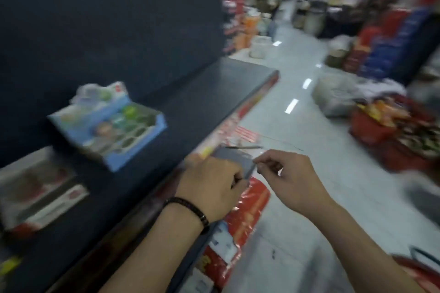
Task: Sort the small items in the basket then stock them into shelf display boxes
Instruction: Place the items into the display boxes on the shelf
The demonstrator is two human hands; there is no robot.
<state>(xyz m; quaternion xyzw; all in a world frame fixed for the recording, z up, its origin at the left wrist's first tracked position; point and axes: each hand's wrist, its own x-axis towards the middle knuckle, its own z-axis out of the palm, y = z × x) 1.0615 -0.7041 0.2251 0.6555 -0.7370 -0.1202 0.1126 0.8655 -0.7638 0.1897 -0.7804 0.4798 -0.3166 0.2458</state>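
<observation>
A small grey packet [235, 160], flat and dull, sits in front of the shelf [195, 93] edge, held between both hands. The left hand [209, 188] has a closed grip round its near end. The right hand [292, 181] keeps a narrow grip, thumb and forefinger pinching the packet's corner, perhaps a clear wrapper; the blur hides which. On the shelf the blue display box [107, 126] looks only partly filled, with several dark cells apparently open. The red basket [371, 128] on the floor looks heaped with goods, so I'd say most of the stocking remains.
</observation>
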